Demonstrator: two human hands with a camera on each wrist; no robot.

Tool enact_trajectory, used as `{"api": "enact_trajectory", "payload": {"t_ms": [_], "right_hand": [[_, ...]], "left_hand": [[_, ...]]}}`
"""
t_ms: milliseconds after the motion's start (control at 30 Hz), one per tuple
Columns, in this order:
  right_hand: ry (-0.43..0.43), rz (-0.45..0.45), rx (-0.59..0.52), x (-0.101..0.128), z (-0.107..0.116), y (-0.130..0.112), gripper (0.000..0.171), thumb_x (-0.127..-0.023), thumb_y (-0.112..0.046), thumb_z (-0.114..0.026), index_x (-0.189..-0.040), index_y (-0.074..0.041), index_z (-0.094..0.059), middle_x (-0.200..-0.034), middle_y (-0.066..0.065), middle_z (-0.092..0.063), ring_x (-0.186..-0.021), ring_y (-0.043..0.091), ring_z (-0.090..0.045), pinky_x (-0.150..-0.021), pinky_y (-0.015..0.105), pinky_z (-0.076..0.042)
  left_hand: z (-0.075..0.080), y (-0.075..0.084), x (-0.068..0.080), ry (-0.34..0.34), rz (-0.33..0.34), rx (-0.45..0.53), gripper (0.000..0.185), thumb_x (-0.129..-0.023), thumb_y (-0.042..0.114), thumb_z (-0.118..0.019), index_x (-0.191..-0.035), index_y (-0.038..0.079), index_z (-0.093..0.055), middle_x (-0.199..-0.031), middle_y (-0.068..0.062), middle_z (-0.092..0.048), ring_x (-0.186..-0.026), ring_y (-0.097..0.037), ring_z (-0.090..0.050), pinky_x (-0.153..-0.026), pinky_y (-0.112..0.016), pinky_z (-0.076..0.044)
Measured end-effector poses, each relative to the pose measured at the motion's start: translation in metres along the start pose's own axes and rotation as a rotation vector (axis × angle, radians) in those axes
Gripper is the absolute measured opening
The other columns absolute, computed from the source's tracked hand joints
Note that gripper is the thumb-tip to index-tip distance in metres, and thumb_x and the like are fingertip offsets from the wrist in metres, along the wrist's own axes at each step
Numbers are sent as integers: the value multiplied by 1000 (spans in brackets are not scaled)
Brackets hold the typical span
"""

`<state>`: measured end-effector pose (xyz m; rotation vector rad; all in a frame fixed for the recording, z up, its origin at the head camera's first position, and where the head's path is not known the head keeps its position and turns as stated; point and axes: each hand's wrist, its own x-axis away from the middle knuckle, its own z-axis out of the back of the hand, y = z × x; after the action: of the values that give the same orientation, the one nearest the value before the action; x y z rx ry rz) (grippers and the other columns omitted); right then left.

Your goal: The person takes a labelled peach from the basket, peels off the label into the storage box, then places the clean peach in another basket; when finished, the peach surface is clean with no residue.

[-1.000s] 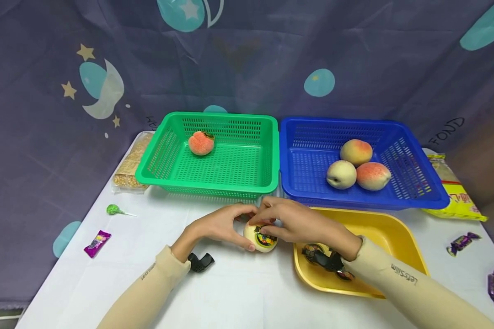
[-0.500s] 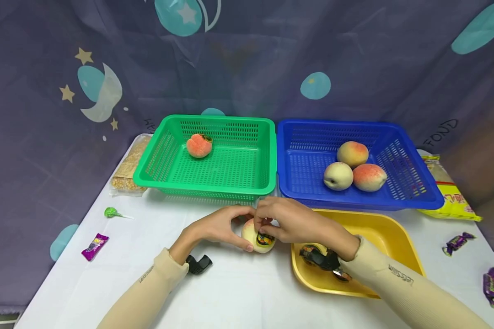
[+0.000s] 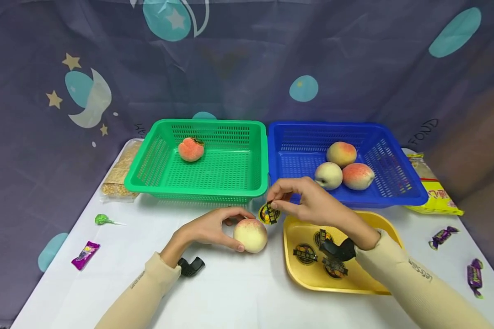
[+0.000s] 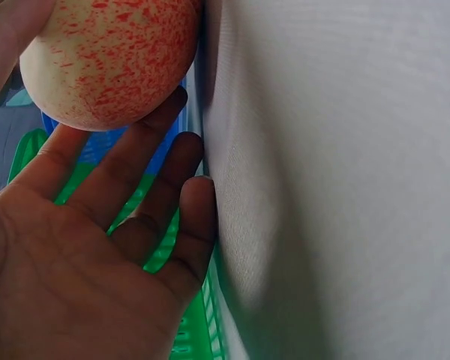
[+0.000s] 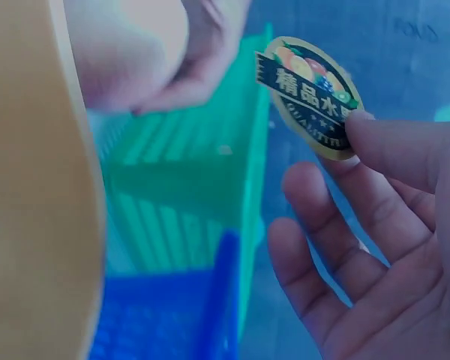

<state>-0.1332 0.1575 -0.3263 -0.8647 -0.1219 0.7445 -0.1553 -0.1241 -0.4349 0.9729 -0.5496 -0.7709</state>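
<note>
A pale peach [image 3: 250,236] with a reddish top rests on the white table, and my left hand [image 3: 214,228] holds it between thumb and fingers. In the left wrist view the peach [image 4: 109,60] sits against the fingertips, its red speckles plain to see. My right hand [image 3: 306,199] pinches a round black-and-gold fruit sticker [image 3: 269,213] just above and right of the peach, apart from it. The right wrist view shows this sticker [image 5: 313,97] between thumb and index finger, printed with fruit. Three similar stickers [image 3: 306,254] lie in the yellow tray [image 3: 290,274] below the right forearm.
A green basket [image 3: 197,189] at the back holds one reddish peach [image 3: 191,149] with a sticker. Beside it, a blue basket [image 3: 395,198] holds three peaches [image 3: 358,176]. A lollipop [image 3: 103,219], wrapped candies [image 3: 85,256] and bags [image 3: 438,196] lie around the sides.
The sticker has come off the peach with my right hand, which has moved up and right. My left hand still holds the peach. The head view has shifted slightly.
</note>
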Motion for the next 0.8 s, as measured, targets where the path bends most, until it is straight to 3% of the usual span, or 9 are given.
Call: {"api": "enact_trajectory", "payload": {"t_ms": [167, 300, 500, 800], "right_hand": [[86, -62, 9, 9, 19, 4, 14, -94, -4, -71, -104, -13, -72, -89, -5, -72, -80, 8, -65, -73, 25, -55], [96, -99, 20, 19, 28, 7, 17, -94, -4, -72, -109, -13, -72, -90, -3, -72, -82, 9, -66, -73, 22, -55], [40, -111, -3, 42, 38, 14, 25, -94, -4, -71, -118, -9, -67, -91, 2, -73, -84, 9, -69, -77, 24, -57], [-78, -182, -21, 87, 51, 23, 17, -94, -7, -72, -109, -15, -67, -94, -3, -73, -84, 10, -68, -74, 25, -58]], "left_hand": [[0, 0, 0, 1, 12, 2, 68, -73, 32, -93, -132, 31, -62, -128, 12, -65, -120, -10, -59, -102, -38, -49], [1, 0, 1, 1, 23, 13, 68, -72, 32, -93, -132, 33, -62, -127, 12, -65, -120, -11, -59, -103, -39, -48], [1, -1, 1, -4, 27, 23, 67, -72, 32, -93, -131, 35, -61, -127, 15, -65, -121, -9, -59, -105, -38, -48], [2, 1, 2, -6, 38, 22, 66, -72, 33, -93, -130, 38, -61, -127, 16, -64, -122, -8, -59, -103, -39, -47]]}}
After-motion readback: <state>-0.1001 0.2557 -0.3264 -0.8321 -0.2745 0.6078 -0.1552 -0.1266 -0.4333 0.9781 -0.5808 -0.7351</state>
